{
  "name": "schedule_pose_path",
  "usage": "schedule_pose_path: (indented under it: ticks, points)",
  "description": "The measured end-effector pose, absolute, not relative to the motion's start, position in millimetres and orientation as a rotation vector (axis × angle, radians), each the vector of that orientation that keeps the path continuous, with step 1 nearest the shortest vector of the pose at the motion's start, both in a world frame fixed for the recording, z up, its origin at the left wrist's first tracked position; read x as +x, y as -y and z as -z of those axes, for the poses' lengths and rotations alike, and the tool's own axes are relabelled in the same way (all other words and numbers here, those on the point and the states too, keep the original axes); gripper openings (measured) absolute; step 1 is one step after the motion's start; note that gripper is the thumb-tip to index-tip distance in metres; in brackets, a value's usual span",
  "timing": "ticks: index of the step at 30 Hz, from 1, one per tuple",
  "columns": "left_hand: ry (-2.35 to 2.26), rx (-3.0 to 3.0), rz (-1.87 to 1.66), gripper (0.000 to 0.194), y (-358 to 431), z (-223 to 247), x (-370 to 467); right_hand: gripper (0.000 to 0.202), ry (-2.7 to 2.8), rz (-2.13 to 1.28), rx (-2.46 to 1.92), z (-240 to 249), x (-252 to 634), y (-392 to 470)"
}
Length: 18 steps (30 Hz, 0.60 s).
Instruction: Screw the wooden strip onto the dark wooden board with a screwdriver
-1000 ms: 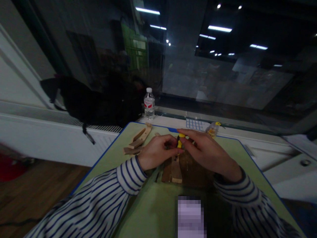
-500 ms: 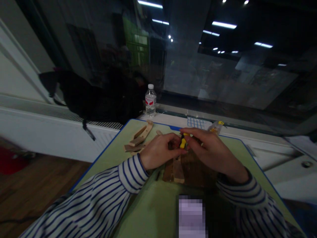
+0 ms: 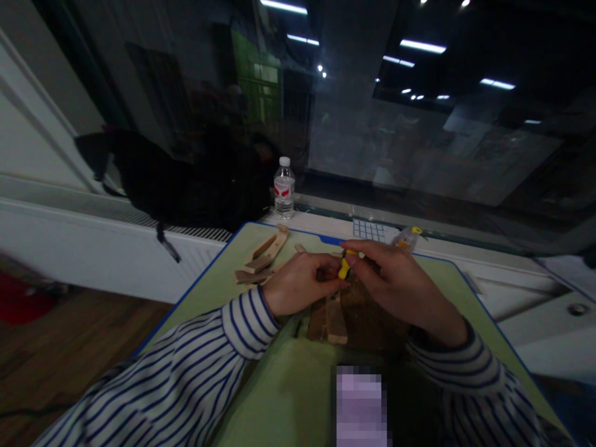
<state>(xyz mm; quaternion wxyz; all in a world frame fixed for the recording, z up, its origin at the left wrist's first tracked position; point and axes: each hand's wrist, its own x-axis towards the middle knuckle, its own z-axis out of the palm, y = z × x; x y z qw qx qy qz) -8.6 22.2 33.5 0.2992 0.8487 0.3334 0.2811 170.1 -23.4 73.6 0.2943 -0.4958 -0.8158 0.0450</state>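
My right hand [image 3: 393,279] is closed with its fingertips round the top of a short yellow-and-black screwdriver [image 3: 344,267], which stands roughly upright. Beside its lower end, my left hand [image 3: 302,280] is closed, with thumb and fingers bent in; what they pinch is hidden. A pale wooden strip [image 3: 336,320] lies below the fingers on a brown wooden board [image 3: 372,316]. The screwdriver's tip cannot be seen.
Several wooden pieces [image 3: 265,254] lie at the table's back left. A water bottle [image 3: 284,189] stands on the sill, near a black bag [image 3: 186,180]. A small clear bag [image 3: 407,239] sits behind my right hand. A phone [image 3: 361,406] with a blurred screen is at the front.
Both hands stay in nearly the same place. The yellow-and-black screwdriver looks slightly turned between the fingers, and the view has shifted a little.
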Motion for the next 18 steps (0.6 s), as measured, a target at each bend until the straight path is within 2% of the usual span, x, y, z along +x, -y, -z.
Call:
schedule_pose_path:
  ticks: [18]
  points:
    - [-0.941, 2.295, -0.543, 0.028, -24.2, -35.2, -12.8, 0.030, 2.181, -0.030, -1.334, -72.7, 169.2, 23.0]
